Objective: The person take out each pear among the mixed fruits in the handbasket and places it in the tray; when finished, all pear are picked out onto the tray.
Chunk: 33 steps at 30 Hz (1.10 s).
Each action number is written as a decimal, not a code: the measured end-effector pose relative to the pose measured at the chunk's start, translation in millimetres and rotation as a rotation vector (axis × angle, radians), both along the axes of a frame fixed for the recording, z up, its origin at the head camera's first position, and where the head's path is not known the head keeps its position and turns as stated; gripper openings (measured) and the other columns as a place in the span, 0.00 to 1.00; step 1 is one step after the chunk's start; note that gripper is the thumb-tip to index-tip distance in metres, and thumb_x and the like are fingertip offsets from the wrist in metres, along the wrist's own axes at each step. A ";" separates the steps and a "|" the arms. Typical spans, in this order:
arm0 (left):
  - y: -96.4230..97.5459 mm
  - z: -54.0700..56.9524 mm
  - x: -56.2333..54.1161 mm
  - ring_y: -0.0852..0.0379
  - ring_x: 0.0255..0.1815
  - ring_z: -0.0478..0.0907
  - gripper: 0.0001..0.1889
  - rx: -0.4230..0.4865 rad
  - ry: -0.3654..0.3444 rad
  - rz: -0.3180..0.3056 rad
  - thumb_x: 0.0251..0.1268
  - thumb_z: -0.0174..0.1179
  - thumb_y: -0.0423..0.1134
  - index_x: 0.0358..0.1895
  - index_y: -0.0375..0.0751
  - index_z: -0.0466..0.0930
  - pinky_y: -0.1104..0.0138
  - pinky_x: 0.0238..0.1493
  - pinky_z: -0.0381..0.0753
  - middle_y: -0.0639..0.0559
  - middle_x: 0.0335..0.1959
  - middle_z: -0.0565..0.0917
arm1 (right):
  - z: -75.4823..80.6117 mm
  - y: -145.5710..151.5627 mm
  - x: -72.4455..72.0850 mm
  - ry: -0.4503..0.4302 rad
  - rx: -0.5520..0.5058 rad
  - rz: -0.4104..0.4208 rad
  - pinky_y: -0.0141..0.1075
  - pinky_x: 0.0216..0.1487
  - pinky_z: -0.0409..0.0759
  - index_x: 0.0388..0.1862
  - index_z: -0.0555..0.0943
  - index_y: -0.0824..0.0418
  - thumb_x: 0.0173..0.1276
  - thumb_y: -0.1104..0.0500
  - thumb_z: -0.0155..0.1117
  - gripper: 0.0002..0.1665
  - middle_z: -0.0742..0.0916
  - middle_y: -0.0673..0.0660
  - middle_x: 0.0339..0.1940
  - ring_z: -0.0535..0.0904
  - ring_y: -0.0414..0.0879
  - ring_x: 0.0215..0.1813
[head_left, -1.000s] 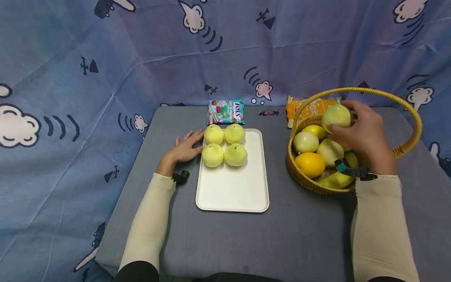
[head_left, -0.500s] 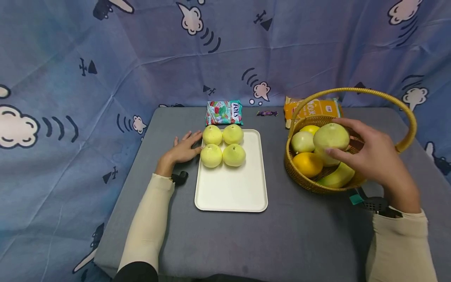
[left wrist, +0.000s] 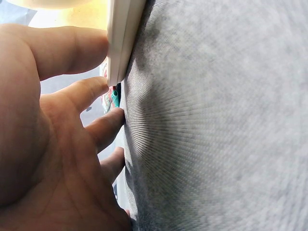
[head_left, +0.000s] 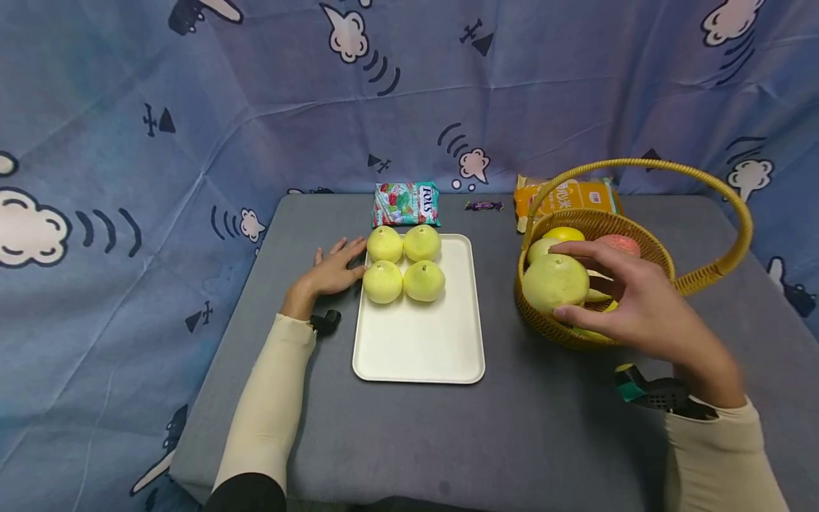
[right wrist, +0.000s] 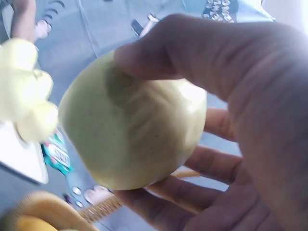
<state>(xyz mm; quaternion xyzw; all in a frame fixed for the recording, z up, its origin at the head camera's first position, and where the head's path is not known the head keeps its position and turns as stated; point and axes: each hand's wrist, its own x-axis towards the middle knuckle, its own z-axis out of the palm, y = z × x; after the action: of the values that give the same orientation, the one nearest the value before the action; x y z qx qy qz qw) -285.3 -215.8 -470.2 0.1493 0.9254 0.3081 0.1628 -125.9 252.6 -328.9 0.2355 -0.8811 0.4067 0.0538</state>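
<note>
My right hand point(head_left: 623, 302) holds a round, pale yellow-green fruit point(head_left: 555, 283) over the front left of a wicker basket point(head_left: 646, 238). In the right wrist view, the thumb presses one side of that fruit point(right wrist: 132, 130) and the fingers curl under the other. My left hand point(head_left: 329, 275) rests on the table at the left edge of a white tray point(head_left: 422, 348), fingers spread. In the left wrist view its thumb and index finger touch the tray's rim point(left wrist: 120, 43). Several similar yellow-green fruits point(head_left: 425, 281) sit in two rows at the tray's far left.
Inside the basket are a yellow fruit point(head_left: 564, 233), a red fruit point(head_left: 619, 244) and others partly hidden by my hand. The tall basket handle point(head_left: 665, 166) arches above. Behind lie a teal candy bag point(head_left: 406, 204), a purple-wrapped candy point(head_left: 483, 205) and an orange snack bag point(head_left: 591, 195).
My right hand has brought the fruit from the basket's back right, toward me and leftward, to its front left side. The red fruit has come into view. My left hand stays put.
</note>
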 end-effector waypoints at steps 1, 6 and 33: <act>-0.6 -1.5 -0.9 0.39 0.94 0.34 0.37 0.003 -0.001 0.000 0.87 0.51 0.51 0.92 0.54 0.52 0.31 0.83 0.15 0.48 0.93 0.51 | -1.8 -4.2 -0.7 -0.005 -0.007 0.019 0.15 0.59 0.78 0.76 0.80 0.52 0.53 0.71 0.89 0.51 0.82 0.48 0.65 0.82 0.33 0.58; -0.6 -2.2 -1.6 0.40 0.95 0.34 0.37 0.004 -0.009 0.002 0.87 0.51 0.53 0.92 0.55 0.52 0.31 0.83 0.16 0.49 0.93 0.50 | -13.1 -25.8 -5.9 -0.039 -0.047 0.092 0.18 0.62 0.78 0.76 0.80 0.53 0.56 0.70 0.89 0.49 0.84 0.51 0.68 0.81 0.36 0.59; 1.7 10.3 4.1 0.41 0.95 0.35 0.37 -0.035 0.002 -0.005 0.88 0.51 0.49 0.92 0.53 0.52 0.30 0.84 0.20 0.49 0.93 0.51 | -79.3 -162.8 -46.5 -0.238 -0.263 0.443 0.43 0.73 0.83 0.74 0.79 0.56 0.62 0.63 0.86 0.42 0.84 0.53 0.69 0.82 0.50 0.71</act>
<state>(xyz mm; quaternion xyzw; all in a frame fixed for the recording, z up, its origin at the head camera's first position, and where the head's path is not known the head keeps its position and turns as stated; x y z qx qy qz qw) -281.2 -214.1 -459.9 0.1489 0.9304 0.2915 0.1649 -172.5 89.7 -408.2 0.3639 -0.7479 0.5442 -0.1099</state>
